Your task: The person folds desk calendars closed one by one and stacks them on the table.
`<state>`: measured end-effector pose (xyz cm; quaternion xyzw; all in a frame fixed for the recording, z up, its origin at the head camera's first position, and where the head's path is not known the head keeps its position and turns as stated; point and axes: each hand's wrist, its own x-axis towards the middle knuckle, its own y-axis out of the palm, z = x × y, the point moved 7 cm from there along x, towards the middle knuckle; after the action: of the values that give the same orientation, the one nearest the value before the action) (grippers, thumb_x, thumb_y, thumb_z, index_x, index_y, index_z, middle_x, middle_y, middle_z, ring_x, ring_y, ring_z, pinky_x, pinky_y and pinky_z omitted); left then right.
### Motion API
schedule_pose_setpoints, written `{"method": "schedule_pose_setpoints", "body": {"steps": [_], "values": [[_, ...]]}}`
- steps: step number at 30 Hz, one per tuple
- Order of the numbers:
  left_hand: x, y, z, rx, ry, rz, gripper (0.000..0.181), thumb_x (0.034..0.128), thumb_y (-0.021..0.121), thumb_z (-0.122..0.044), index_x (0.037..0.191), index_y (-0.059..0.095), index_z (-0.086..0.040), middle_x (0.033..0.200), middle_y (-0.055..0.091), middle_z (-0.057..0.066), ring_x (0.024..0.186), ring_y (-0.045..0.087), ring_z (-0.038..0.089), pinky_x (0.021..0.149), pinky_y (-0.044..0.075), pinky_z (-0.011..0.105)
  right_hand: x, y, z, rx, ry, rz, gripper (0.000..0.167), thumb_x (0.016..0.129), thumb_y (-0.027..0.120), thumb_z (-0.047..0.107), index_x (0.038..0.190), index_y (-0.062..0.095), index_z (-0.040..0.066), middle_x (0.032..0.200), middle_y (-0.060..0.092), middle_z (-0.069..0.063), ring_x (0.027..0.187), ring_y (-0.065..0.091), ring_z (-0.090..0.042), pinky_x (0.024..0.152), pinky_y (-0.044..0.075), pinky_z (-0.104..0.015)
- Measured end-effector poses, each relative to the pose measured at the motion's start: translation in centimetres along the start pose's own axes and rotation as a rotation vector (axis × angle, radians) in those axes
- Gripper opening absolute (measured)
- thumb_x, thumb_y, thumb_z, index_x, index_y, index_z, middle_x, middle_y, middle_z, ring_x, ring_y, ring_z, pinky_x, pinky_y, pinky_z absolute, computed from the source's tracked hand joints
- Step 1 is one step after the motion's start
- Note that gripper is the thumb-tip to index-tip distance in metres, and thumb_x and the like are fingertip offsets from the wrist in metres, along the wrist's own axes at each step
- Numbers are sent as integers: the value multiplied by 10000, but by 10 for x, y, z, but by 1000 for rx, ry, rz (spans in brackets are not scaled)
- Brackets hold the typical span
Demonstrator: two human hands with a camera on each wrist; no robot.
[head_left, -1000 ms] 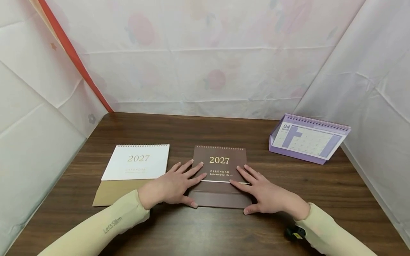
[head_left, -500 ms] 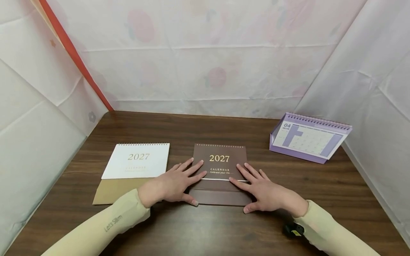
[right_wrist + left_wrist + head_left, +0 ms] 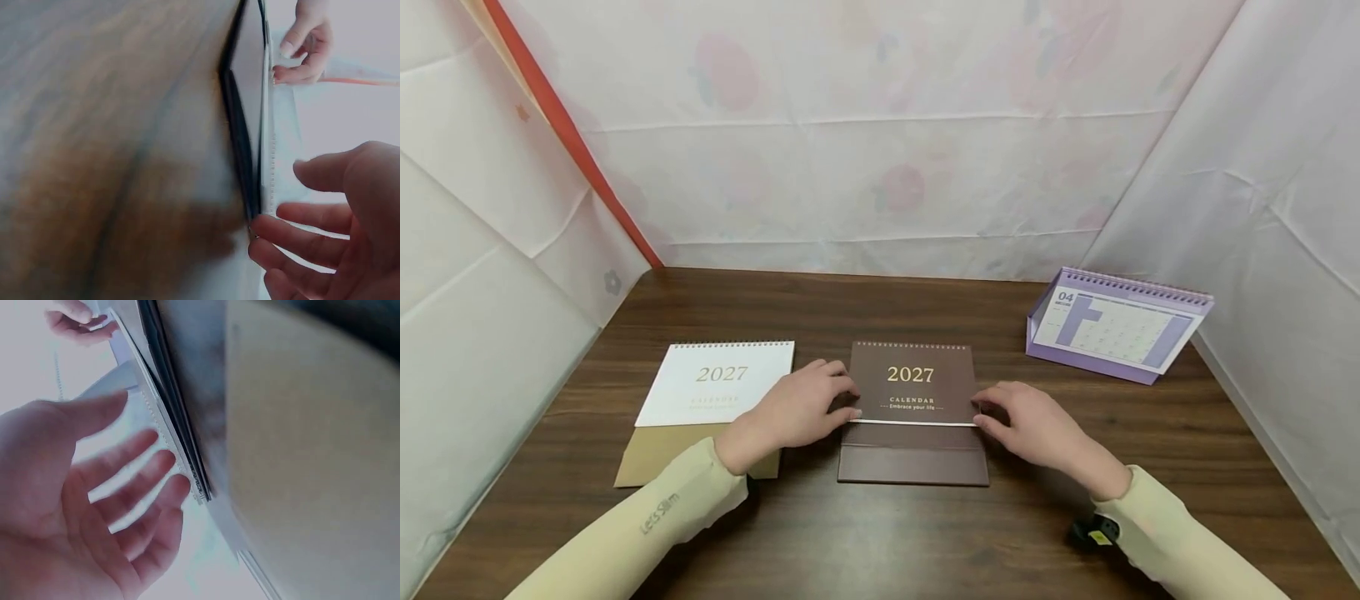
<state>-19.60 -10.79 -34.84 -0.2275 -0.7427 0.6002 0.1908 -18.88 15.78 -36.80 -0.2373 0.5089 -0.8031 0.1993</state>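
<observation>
A brown 2027 desk calendar (image 3: 912, 383) lies flat in the middle of the table, its spiral binding at the far side and a bare brown flap of its stand (image 3: 912, 463) at the near side. At its left edge is my left hand (image 3: 797, 406), fingers gently bent and thumb apart from them. On the opposite edge, fingertips of my right hand (image 3: 1037, 422) touch or nearly touch the calendar's side, as the right wrist view also shows. Neither hand plainly pinches the calendar. Both wrist views show the calendar edge-on (image 3: 178, 425), (image 3: 250, 125) beside loosely curved fingers.
Left of the brown calendar lies a white 2027 calendar (image 3: 718, 379) on a tan stand (image 3: 658, 454), partly under my left forearm. A purple desk calendar (image 3: 1120, 325) stands as a tent at the back right. Patterned cloth (image 3: 880, 142) hangs behind the wooden table (image 3: 880, 542).
Both hands have lifted off the brown calendar's face, where their fingers lay spread, and drawn out to its left and right edges with fingers bent. The calendar has not visibly moved.
</observation>
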Motion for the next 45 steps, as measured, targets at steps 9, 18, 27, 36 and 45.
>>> {"method": "schedule_pose_setpoints", "body": {"steps": [9,18,27,36,45], "values": [[0,12,26,-215,-336,86,327,930,667,-439,983,715,-120,788,606,-69,728,560,114,701,479,354,-1,5,-8,47,37,8,251,898,737,181,1084,733,13,763,552,103,712,525,-101,645,448,-300],[5,20,25,-395,-407,122,331,985,596,-426,834,671,-141,738,604,-34,734,568,133,741,473,351,-3,13,-10,92,58,172,436,945,695,193,1257,627,-104,801,547,44,611,407,-65,575,388,-248],[4,19,33,-508,-448,53,245,964,657,-333,947,696,-92,815,642,-15,748,599,149,727,492,348,0,15,-4,31,77,261,501,966,670,248,1311,585,-105,871,590,-22,642,442,-98,628,412,-292],[7,26,31,-1063,-522,-8,492,967,664,-186,1334,485,87,869,711,86,671,639,170,580,518,272,-2,20,-8,63,91,277,536,974,660,282,1338,561,-99,968,653,-81,711,497,-88,670,436,-311],[5,25,22,-1154,-458,40,583,997,616,-147,1454,343,90,869,640,85,685,587,148,583,494,252,0,13,-16,167,61,178,437,986,639,268,1290,634,-46,977,723,-110,606,457,-30,606,422,-261]]}}
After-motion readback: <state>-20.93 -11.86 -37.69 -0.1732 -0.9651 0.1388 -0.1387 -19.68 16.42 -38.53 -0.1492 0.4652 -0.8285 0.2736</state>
